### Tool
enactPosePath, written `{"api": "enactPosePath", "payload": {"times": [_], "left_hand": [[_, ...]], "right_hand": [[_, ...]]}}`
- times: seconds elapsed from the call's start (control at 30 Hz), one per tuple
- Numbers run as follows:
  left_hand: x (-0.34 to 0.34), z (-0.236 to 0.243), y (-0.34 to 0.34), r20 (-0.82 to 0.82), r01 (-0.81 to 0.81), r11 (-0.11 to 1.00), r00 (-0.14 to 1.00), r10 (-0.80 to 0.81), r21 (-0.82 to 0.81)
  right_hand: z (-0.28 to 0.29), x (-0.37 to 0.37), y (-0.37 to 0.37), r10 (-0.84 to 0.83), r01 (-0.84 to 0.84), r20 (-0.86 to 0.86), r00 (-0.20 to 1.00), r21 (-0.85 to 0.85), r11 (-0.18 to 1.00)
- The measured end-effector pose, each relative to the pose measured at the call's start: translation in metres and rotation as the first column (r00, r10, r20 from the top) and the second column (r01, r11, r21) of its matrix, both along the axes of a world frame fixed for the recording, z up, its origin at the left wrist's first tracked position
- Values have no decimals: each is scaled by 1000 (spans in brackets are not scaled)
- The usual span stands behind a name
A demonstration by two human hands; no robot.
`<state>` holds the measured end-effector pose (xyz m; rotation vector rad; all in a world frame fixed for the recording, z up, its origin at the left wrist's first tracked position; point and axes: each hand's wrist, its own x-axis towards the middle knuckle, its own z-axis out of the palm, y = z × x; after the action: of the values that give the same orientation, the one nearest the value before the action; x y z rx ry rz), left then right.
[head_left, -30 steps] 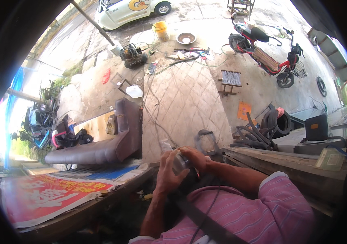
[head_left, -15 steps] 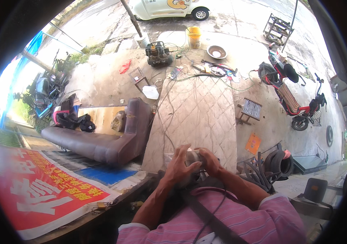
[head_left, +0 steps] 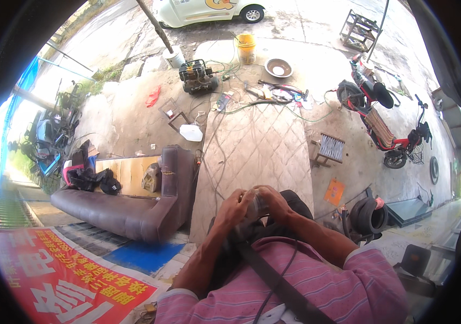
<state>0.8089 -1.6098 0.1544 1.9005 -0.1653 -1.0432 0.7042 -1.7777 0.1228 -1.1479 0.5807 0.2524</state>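
A sunlit concrete yard [head_left: 317,59] is seen from high above in the head view, its surface grey, stained and cracked. At seven o'clock a red banner [head_left: 52,281] with yellow and white characters is laid flat, and a blue patch [head_left: 144,255] is set just beside it. A small orange square sign [head_left: 334,191] is seen on the ground at three o'clock. At twelve o'clock a yellow bucket [head_left: 246,47] is stood near a round metal bowl [head_left: 278,68], and a dark compressor-like machine [head_left: 198,76] is placed to their left. A brown, smooth-skinned sofa [head_left: 133,208] is set at nine o'clock, with dark bundles on it. A red scooter [head_left: 382,121] is parked at two o'clock. A quilted, diamond-patterned panel [head_left: 257,151] is spread through the middle.

At six o'clock a small greyish object [head_left: 255,207], its kind not clear, is gripped between both hands above the panel's near edge: the left hand [head_left: 234,208] is curled around it, and the right hand [head_left: 275,201] is closed over it from the other side. A pink striped shirt [head_left: 322,281] is crossed by a dark strap [head_left: 274,275].
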Motion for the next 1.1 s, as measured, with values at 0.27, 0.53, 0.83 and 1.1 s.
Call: {"api": "enactPosePath", "payload": {"times": [0.27,0.53,0.83,1.1], "left_hand": [[54,-4,-77,708,428,904,637,-303,2],[118,-64,-220,-383,-132,969,923,43,-210],[188,-101,-363,-639,-351,737,756,-141,-578],[279,-182,-416,-280,-122,774,957,-73,-621]], "right_hand": [[-57,62,-83,-67,47,60,996,287,957],[-104,109,-221,-268,243,17,963,373,895],[-123,176,-393,-429,334,-65,901,735,590],[-163,262,-451,-404,308,-67,912,762,570]]}}
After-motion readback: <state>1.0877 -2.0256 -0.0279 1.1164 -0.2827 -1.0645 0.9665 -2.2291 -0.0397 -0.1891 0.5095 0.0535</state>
